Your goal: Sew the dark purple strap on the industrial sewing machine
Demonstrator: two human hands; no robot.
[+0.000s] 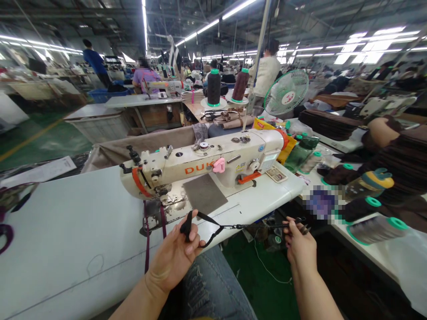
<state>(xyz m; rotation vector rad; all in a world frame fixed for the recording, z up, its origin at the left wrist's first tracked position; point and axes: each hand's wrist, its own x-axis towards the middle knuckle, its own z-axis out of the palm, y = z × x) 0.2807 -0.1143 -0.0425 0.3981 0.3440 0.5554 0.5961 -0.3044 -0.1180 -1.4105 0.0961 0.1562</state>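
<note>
Denim lap (213, 284) lies below both hands. Left hand (175, 258) pinches the black strap (208, 219), whose coiled cord (260, 226) runs taut to the right hand (298, 246), clenched on its end, before the worktop (83, 222) and sewing machine (207, 164).

Sewing machine (207, 166): cream body, orange lettering, an orange band at the needle end and an orange lever at the base. Clip (219, 165) on its front: pink. Table (66, 231): plain white. Cloth patch (204, 194) under the machine arm: plain grey. Strap (203, 220): black. Coiled cord (263, 226) joined to it: black. Ribbon (147, 240) hanging off the table edge: dark maroon. Jeans (213, 284): blue denim, faded in pale patches. Floor (40, 138): green with a yellow line. Thread cones behind: one black (214, 87), one brown (240, 84), both green-capped. Fan (287, 92): green grille, white hub with a red mark. Bottle (300, 153): green. Stacked cloth (328, 124): dark brown.
</note>
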